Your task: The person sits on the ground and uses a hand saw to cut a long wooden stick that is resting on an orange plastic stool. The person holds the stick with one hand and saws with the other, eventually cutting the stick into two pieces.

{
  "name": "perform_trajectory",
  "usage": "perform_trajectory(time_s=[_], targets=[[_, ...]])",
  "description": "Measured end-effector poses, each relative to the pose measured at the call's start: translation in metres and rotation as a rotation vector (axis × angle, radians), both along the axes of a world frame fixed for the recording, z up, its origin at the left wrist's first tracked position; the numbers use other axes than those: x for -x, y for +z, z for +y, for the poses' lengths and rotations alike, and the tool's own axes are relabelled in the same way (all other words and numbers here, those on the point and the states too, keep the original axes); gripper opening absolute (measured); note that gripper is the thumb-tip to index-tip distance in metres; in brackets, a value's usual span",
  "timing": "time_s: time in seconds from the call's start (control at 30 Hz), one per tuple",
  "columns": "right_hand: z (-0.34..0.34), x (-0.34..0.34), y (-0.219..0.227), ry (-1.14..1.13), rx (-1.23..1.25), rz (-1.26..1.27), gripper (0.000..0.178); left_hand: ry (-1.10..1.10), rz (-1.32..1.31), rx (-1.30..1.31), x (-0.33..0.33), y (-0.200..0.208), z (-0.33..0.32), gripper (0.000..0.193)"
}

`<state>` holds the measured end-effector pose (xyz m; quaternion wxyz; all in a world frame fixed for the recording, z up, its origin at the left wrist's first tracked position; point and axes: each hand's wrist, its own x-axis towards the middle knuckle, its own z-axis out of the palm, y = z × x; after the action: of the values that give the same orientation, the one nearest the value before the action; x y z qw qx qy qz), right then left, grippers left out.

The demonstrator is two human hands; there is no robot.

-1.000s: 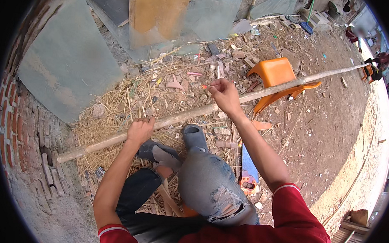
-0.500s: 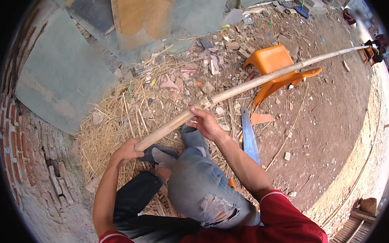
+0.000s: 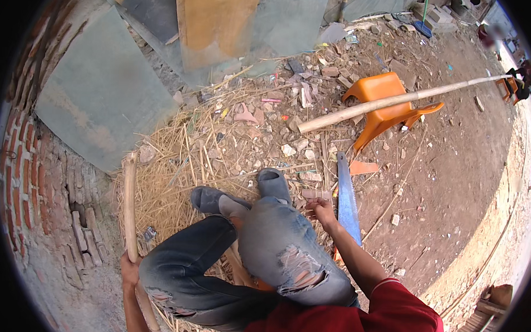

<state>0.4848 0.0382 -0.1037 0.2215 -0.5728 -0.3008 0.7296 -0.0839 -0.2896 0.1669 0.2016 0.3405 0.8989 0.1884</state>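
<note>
Bare earth [image 3: 446, 190] spreads around a person's legs, littered with stones and scraps, with dry straw [image 3: 166, 174] heaped toward a worn brick wall [image 3: 25, 175] on the left. Beside that straw is a short wooden pole [image 3: 130, 199], running down past the left knee to the lower edge of the view. The person's left hand [image 3: 130, 269] is wrapped around it next to the knee, fingers closed on the wood; whether its lower end touches the ground cannot be told.

The right hand [image 3: 321, 210] is beyond the right knee, its fingers loosely bent and slightly parted, with nothing visible between them. Just beside it lies a handsaw [image 3: 347, 198], blue blade pointing away from the person, toothed edge on the right, the handle end largely covered by the forearm. An orange flat piece [image 3: 363, 167] lies near the blade's tip.

Farther out, a long pole [image 3: 361, 109] passes over an orange plastic stool [image 3: 378, 86], its near cut end toward the rubble and its far end near another person [image 3: 520, 87], too small to make out. Large sheets [image 3: 104, 96] lean along the back, and a blue broom head [image 3: 422, 28] rests at upper right.
</note>
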Motion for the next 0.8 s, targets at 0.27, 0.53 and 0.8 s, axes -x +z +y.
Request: perform_trajectory(time_s=[0.27, 0.53, 0.8], targets=[[-0.028, -0.052, -0.016, 0.179, -0.417, -0.603, 0.046, 0.568, -0.192, 0.207, -0.164, -0.155, -0.157, 0.027], [0.219, -0.022, 0.054, 0.381, -1.254, -1.238, 0.084, 0.780, -0.280, 0.147, -0.226, -0.190, -0.192, 0.029], [0.354, -0.079, 0.045, 0.922, -1.190, -1.424, 0.069, 0.945, -0.387, 0.075, -0.267, -0.215, -0.200, 0.030]])
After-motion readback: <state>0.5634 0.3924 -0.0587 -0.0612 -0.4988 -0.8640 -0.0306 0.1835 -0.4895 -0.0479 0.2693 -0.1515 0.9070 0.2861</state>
